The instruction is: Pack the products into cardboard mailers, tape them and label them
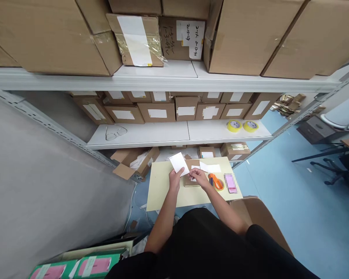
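Nearest the camera is the person's black shirt (209,248), at 6 o'clock, taking the middle of the counter (159,188) as the centre of the dial; both forearms reach forward from it. The left hand (175,179) holds a white card (178,162) at about 11 o'clock, pinched by its lower part with the thumb on top, which seems meant to leave most of its face uncovered. The right hand (200,177), just past 12, is narrow, its fingertips drawn together beside the card's lower right corner; I cannot tell whether they touch the card or grip anything. Under the hands lies a brown box (193,163), perhaps placed there so both can work over it. White slips (212,168) lie at 1 to 2 o'clock. The orange cutter (216,181) sits at 3, probably to suit the right hand, with a blurred pink item (230,183) beyond it. The shelf (154,133) at 12 carries glasses (115,134) towards 10 and yellow tape rolls (234,126) towards 1, presumably parked off the counter to save room.
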